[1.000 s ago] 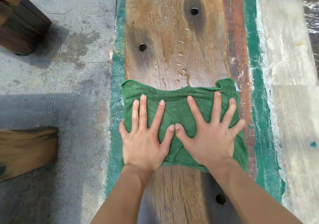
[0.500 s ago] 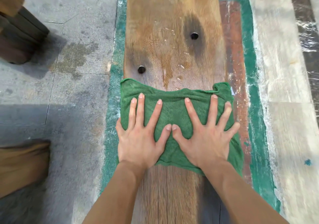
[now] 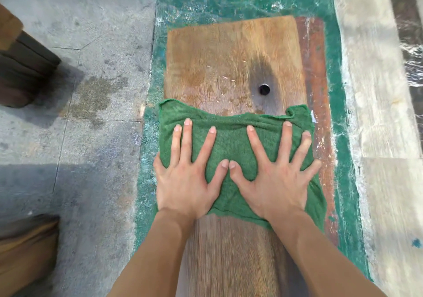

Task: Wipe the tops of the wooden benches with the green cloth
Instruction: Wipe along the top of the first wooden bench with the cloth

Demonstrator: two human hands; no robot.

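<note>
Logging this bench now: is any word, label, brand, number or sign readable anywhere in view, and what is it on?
No readable text anywhere in this view.
Small white tag at the right edge of the green cloth: too small and blurred to tell whether it carries print.
Wooden bench: only grain, stains and a round hole, with no markings.
Painted floor: no lettering or signs.
</note>
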